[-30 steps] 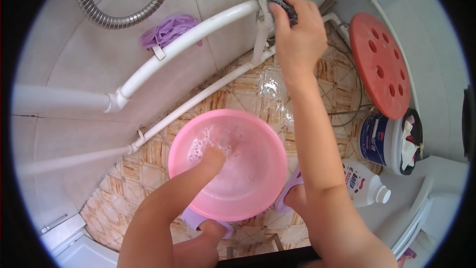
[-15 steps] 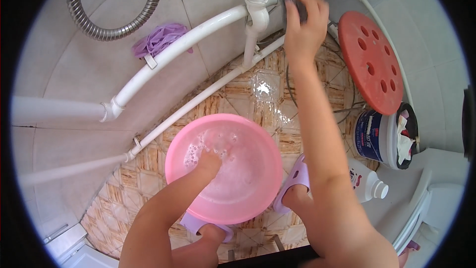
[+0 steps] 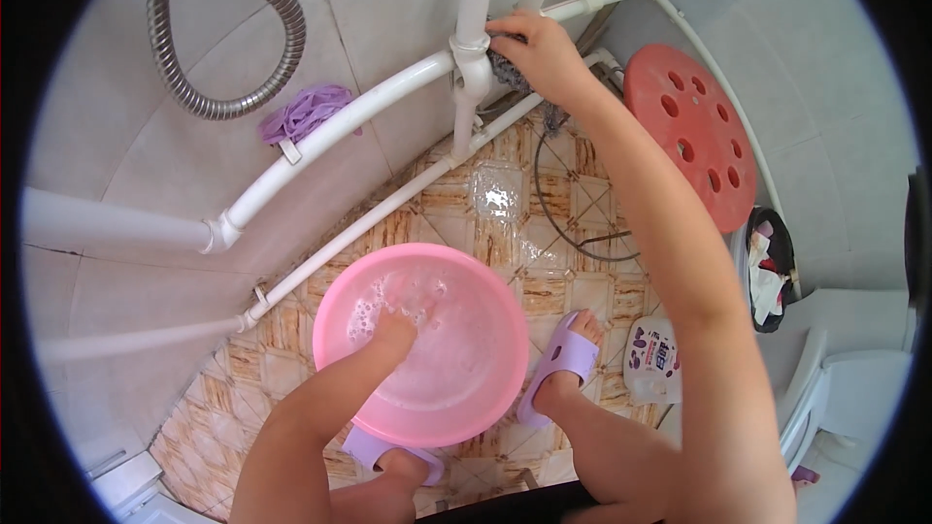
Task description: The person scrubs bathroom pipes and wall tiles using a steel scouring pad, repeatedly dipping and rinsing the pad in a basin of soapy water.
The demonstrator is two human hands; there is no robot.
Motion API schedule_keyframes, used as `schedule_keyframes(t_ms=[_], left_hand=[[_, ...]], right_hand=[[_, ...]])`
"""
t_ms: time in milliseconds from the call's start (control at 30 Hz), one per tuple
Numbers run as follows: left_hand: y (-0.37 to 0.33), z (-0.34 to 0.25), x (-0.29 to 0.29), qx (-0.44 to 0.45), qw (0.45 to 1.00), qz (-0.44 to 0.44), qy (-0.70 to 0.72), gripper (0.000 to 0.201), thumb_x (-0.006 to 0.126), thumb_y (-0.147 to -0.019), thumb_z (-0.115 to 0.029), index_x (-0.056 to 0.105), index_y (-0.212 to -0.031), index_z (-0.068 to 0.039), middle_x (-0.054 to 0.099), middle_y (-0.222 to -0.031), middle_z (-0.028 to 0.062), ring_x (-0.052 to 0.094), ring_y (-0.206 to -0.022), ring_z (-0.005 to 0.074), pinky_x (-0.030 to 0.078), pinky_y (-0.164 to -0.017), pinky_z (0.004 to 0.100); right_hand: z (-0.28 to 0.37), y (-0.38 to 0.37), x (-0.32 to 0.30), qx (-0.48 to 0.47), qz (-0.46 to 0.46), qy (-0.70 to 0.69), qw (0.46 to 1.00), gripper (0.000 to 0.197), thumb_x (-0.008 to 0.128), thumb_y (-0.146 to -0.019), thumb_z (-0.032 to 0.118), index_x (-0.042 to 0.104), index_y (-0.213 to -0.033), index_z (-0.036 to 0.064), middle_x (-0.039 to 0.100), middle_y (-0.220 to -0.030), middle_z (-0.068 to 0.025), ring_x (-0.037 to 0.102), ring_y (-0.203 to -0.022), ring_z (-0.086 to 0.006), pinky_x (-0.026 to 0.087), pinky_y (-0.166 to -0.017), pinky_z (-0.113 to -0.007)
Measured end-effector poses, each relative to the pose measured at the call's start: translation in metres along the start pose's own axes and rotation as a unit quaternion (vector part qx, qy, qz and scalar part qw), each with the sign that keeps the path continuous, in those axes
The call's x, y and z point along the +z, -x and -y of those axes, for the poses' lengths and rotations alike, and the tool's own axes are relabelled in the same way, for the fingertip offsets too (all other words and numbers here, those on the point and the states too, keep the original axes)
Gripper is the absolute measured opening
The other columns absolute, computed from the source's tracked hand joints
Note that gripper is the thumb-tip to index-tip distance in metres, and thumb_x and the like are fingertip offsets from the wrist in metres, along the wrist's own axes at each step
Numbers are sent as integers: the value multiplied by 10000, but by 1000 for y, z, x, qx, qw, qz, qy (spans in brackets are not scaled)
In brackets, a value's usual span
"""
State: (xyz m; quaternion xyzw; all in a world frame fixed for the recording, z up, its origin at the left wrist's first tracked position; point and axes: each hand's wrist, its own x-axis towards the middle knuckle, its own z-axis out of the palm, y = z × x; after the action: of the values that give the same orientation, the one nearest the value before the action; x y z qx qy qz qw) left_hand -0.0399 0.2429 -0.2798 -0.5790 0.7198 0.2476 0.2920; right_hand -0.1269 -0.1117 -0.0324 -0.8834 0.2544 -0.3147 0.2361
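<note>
A pink basin (image 3: 515, 369) of cloudy, foamy water stands on the floor. My left hand (image 3: 396, 330) dips into that water, its fingers hidden below the surface, so what they touch cannot be made out. My right hand (image 3: 544, 56) reaches far forward to the white wall pipe (image 3: 398, 78), close to its upright joint. Between those fingers is a dark grey, shaggy bundle (image 3: 507, 70), bunched against the pipe; its exact kind is unclear.
A purple mesh bundle (image 3: 309, 114) hangs behind the pipe, below a metal shower hose (image 3: 225, 107). To the right are a red stool top (image 3: 691, 136) with holes, a bin (image 3: 767, 277) of waste, a white bottle (image 3: 652, 359) and a grey cable (image 3: 558, 223).
My right hand has moved left along the pipe toward the upright joint, taking the grey bundle along. My left hand stays in the basin. The whole view has shifted slightly.
</note>
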Motion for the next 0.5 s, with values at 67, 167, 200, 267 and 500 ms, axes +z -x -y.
schedule_keyframes(t_ms=[67,167,200,267,500], left_hand=[[12,0,-12,9,1000,-13,-8,320,648,-725,-174,659,-1037,-103,615,-1079,71,522,-1108,247,307,-996,503],[11,-4,4,-9,972,-227,-56,307,617,-739,-148,657,-1040,-100,629,-1049,77,538,-1089,254,310,-998,497],[6,-1,7,-9,972,-224,-65,307,617,-739,-148,657,-1040,-100,629,-1049,77,538,-1089,254,310,-998,497],[4,-4,-7,4,999,-37,1,292,601,-746,-134,662,-1030,-100,641,-1019,84,556,-1063,253,323,-985,489],[-1,-4,3,-10,998,-4,-60,229,613,-742,-143,678,-959,-107,650,-999,80,574,-1031,240,359,-940,466]], right_hand=[[-1,8,-5,-80,-21,136,987,209,587,-784,79,671,-975,69,574,-958,-96,605,-860,-277,507,-711,-367],[-6,11,-7,-144,-64,282,946,213,582,-774,85,668,-969,98,562,-935,-85,609,-844,-259,515,-681,-364],[-9,11,-5,-130,-85,294,943,213,572,-778,96,669,-967,119,563,-927,-81,613,-830,-260,517,-674,-369],[-5,16,10,-109,-107,301,941,215,561,-782,108,670,-965,141,564,-919,-77,616,-815,-262,520,-667,-374],[-2,11,3,-29,-102,250,962,209,552,-786,179,675,-955,183,601,-876,-92,642,-739,-281,519,-602,-393]])
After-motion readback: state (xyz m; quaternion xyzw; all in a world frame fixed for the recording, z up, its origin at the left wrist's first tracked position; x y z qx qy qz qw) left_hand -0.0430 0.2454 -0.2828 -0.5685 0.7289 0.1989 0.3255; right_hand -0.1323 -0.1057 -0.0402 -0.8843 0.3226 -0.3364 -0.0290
